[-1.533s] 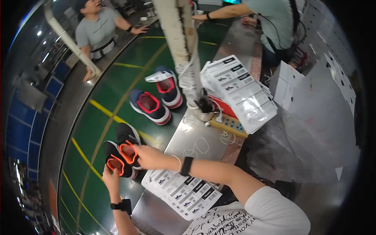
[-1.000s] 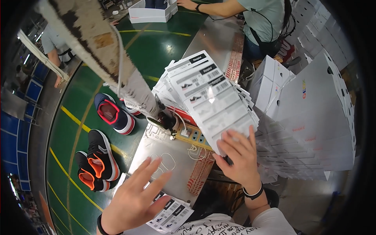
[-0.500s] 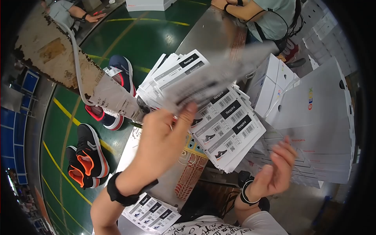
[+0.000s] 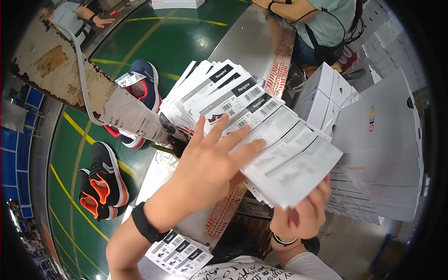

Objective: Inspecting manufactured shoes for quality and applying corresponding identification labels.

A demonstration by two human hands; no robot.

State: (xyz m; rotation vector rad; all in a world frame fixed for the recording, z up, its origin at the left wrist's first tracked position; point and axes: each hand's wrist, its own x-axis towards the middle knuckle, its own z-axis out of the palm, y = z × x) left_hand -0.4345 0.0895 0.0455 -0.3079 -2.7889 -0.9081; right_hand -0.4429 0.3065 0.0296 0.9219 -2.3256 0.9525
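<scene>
Printed shoe-label sheets [image 4: 224, 91] lie in a fanned pile on the metal bench in the middle of the view. My left hand [image 4: 212, 151] rests over the pile with its fingers spread, the tips touching the labels. Below and to the right, my right hand [image 4: 301, 217] is closed at the near corner of a label sheet [image 4: 303, 170], pinching its edge; the thumb is partly hidden. This sheet is blurred by motion and covers the right side of the pile. A smaller stack of label sheets [image 4: 179, 254] sits close to my body, beside my left forearm.
Black shoes with orange lining [image 4: 105, 179] and dark blue shoes with red lining [image 4: 145, 86] stand on the green surface at left. A worn post [image 4: 93, 84] slants across. White shoe boxes [image 4: 378, 140] are stacked at right. A co-worker [image 4: 326, 28] is at the far right.
My left hand has come down onto the pile and spread its fingers. The right hand has moved left and taken hold of the sheet's corner. The raised, blurred sheet now lies lower over the pile.
</scene>
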